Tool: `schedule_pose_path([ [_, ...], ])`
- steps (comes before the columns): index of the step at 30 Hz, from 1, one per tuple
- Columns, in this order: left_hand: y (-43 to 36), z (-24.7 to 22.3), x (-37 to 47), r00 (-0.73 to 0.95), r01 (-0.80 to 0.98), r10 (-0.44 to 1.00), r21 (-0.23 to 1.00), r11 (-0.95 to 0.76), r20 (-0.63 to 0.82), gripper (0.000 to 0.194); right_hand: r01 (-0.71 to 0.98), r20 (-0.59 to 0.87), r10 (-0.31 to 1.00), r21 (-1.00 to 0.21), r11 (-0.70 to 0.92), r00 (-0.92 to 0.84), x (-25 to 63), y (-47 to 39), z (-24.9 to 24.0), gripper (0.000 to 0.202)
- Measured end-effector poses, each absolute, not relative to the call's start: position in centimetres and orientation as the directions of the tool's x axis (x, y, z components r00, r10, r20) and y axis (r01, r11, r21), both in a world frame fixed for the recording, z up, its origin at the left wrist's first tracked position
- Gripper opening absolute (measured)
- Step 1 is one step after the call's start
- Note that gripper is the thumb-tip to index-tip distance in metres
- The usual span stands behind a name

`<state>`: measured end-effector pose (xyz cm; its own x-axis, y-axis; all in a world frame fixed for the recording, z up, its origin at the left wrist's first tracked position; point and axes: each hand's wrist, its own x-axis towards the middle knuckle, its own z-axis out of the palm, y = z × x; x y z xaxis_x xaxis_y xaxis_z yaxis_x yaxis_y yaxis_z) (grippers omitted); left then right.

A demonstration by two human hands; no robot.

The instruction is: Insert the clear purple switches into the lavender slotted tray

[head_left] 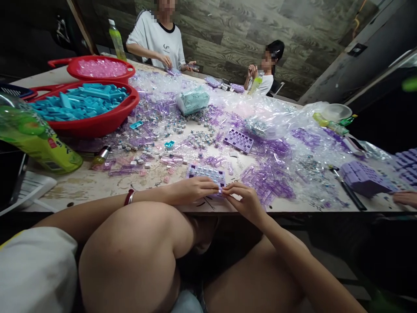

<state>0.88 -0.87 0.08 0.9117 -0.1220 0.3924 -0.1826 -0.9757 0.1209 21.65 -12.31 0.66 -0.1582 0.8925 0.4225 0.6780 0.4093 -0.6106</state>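
A purple keyboard-shaped frame (206,174) filled with rows of pale, shiny pieces lies at the table's near edge. My left hand (192,190) grips it along its near side, the fingers close together and reaching to its right corner. At that same corner, my right hand (243,199) pinches a small see-through purple piece (220,190) between thumb and forefinger, against the frame. Fingertips partly hide the piece. Loose purple clear-plastic parts (272,176) are heaped just right of my right hand. Beyond the frame lies another purple frame (239,140) with square openings.
Red baskets of blue parts (125,114) and pink parts (97,68) stand at left, near a green drink bottle (54,150). A tissue pack (193,101), a black-handled tool (350,191) and stacked purple frames (365,178) lie about. Two people sit opposite; another hand (405,198) shows right.
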Motion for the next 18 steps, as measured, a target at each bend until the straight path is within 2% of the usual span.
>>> schedule_pose_path([
  [4, -0.99, 0.40, 0.98, 0.918, -0.176, -0.131, 0.089, -0.980, 0.375, 0.039, 0.675, 0.416, 0.895, -0.614, 0.408, -0.162, 21.67, -12.19, 0.76, 0.013],
  [10, -1.13, 0.67, 1.15, 0.927, -0.143, -0.108, 0.073, -0.987, 0.358, 0.039, 0.740, 0.416, 0.880, -0.512, 0.436, -0.231, 22.05, -11.78, 1.20, 0.011],
  [15, -1.12, 0.44, 1.28, 0.921, -0.152, -0.115, 0.071, -0.986, 0.373, 0.033, 0.774, 0.371, 0.894, -0.478, 0.416, -0.252, 22.03, -11.84, 1.16, 0.012],
  [18, -1.11, 0.28, 1.22, 0.913, -0.155, -0.123, 0.054, -0.986, 0.390, 0.033, 0.787, 0.392, 0.890, -0.461, 0.410, -0.233, 21.80, -12.02, 0.95, 0.013],
])
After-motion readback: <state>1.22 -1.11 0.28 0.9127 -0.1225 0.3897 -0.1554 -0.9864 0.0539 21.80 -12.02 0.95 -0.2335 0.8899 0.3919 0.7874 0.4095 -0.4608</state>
